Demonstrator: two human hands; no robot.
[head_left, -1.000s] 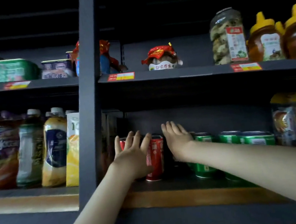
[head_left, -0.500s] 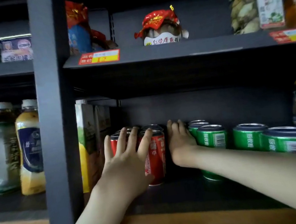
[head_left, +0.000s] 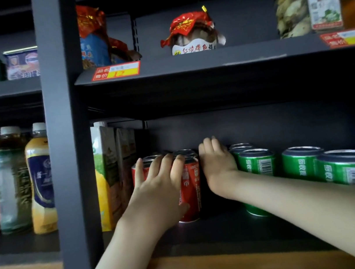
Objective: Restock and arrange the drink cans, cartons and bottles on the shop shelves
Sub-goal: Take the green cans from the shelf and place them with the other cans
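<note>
I'm seeing both hands working on the middle shelf (head_left: 221, 233). Left hand (head_left: 157, 190) is lying flat on the front of the red cans (head_left: 191, 178), fingers spread and straight, not gripping. Right hand (head_left: 219, 165) is standing on edge between the red cans and the green cans (head_left: 257, 165), fingers straight; can't tell which row it's pressing. Red cans are standing upright just beside the cartons (head_left: 105, 168). Bottles (head_left: 40, 178) are standing in the left bay
</note>
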